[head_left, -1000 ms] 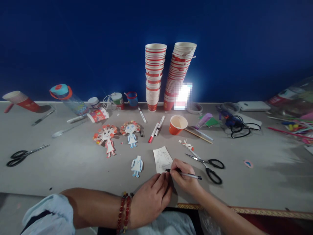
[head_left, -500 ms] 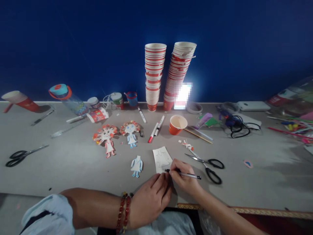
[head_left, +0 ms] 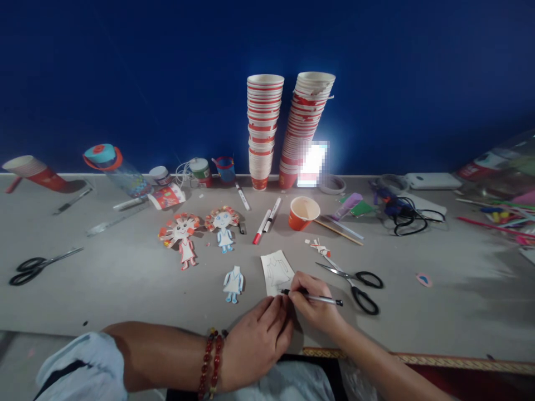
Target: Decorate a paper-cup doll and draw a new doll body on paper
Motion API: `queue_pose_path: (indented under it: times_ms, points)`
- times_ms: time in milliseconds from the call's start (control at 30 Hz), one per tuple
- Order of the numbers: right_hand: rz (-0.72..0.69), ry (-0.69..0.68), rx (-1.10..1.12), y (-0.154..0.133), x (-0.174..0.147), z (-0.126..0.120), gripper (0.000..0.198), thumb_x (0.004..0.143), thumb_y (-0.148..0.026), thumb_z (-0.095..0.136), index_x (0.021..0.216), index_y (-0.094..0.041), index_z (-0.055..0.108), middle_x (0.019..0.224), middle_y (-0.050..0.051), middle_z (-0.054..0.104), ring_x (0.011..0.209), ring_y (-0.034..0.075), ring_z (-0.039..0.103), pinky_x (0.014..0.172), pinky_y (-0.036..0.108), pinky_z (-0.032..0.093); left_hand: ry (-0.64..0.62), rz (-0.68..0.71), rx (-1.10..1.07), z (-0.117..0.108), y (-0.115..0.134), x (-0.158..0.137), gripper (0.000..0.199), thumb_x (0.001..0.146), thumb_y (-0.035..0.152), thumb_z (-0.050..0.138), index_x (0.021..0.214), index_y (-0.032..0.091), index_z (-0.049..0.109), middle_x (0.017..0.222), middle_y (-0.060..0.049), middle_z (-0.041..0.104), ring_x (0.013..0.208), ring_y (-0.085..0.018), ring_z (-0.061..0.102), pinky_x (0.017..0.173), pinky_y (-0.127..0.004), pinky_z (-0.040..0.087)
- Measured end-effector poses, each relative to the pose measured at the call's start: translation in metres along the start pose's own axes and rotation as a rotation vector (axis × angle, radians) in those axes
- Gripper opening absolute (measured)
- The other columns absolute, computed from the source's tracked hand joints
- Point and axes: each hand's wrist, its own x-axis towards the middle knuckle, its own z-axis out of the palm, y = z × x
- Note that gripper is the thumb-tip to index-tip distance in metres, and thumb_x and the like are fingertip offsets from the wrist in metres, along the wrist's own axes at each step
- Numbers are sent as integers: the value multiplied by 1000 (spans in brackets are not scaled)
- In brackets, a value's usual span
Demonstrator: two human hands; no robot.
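Observation:
A pen [head_left: 324, 299] with a dark grip and cap end is held in my right hand [head_left: 318, 303], its tip down on the lower part of a white piece of paper [head_left: 271, 259]. The paper bears a thin line drawing of a dress-like body with arms. My left hand [head_left: 259, 341] lies with its fingers outstretched at the paper's bottom edge, which they partly cover. Left of the paper lies a blue-edged cut-out body [head_left: 233, 283]. Black-handled scissors [head_left: 351, 275] lie spread just right of my right hand.
Two paper dolls [head_left: 187, 250] lie farther left. Markers [head_left: 262, 225] and a paper cup [head_left: 304, 214] are beyond the paper. Tall cup stacks [head_left: 264, 122] stand near the blue wall beside a glowing, blurred-out screen. Another pair of scissors [head_left: 37, 267] is at far left.

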Motion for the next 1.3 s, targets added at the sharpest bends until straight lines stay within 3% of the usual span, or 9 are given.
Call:
queue_pose_path:
  times_ms: [300, 567, 1300]
  points:
    - [12, 2, 28, 2, -1, 0, 15, 74, -15, 48, 61, -22, 45, 53, -5, 48, 49, 11, 45, 51, 23, 34, 14, -9, -1, 1, 1, 0, 45, 99, 29, 42, 134, 2, 51, 137, -22, 55, 130, -31, 49, 113, -44, 21]
    - [-15, 137, 93, 5, -2, -2, 19, 78, -16, 48, 60, -22, 46, 54, -4, 46, 50, 12, 42, 51, 23, 34, 7, -8, -2, 0, -1, -1, 45, 100, 31, 40, 134, 3, 50, 141, -24, 52, 131, -31, 49, 112, -43, 22]
    - [27, 64, 2, 7, -2, 0, 16, 79, -17, 46, 64, -22, 47, 56, -4, 48, 52, 12, 45, 53, 23, 36, -8, -13, -34, -2, -2, 0, 50, 100, 36, 42, 137, 2, 47, 144, -25, 48, 134, -33, 46, 111, -44, 23]
